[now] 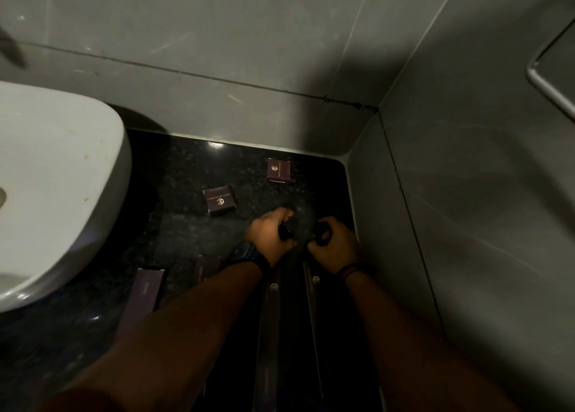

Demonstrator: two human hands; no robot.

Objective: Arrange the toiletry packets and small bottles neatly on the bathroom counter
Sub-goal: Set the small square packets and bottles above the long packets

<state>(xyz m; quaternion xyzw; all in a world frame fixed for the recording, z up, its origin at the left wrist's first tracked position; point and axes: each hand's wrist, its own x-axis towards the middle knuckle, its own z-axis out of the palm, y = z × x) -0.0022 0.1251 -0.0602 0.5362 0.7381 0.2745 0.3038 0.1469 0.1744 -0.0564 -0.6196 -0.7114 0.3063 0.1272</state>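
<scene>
On the dark speckled counter [186, 225] my left hand [270, 234] is closed around a small dark bottle [284, 231], and my right hand [333, 243] grips another small dark bottle [320, 231]. Both hands sit side by side near the right wall. Two small purple boxes with gold logos lie beyond them: one [219, 200] to the left, one [278, 170] near the back. Long purple packets lie nearer: one [143, 296] by the basin, one [205, 267] partly under my left wrist, and two dark ones [271, 312] [314, 302] between my forearms.
A white basin [56, 181] fills the left side and overhangs the counter. Grey tiled walls [466, 194] close off the back and right. A metal rail [547, 82] juts from the right wall, high up. The light is dim.
</scene>
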